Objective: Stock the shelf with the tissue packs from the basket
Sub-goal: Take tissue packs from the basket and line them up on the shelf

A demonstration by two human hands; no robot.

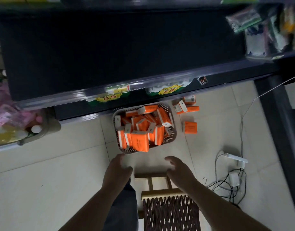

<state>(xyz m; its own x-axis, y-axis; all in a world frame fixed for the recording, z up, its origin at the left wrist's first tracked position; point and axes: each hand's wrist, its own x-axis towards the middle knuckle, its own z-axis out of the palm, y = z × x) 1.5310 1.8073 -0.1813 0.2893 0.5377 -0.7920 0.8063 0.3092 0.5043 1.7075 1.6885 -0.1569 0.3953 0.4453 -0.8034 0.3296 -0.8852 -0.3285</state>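
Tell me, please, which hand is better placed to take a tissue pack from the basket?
Left, probably: the left hand hovers open at the near rim of the basket; the right hand is farther off.

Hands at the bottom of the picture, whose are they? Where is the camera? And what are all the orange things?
There is no robot here. The camera sits on a person's head and looks forward and down, so you see that person's own arms. The left hand and the right hand hover above the tiled floor. Both are open and hold nothing. Just ahead of them stands a basket piled with orange tissue packs. A few loose packs lie on the floor to its right. Above is the dark shelf where the packs should go. Close to the person stands a wooden stool, and cables lie on the right.
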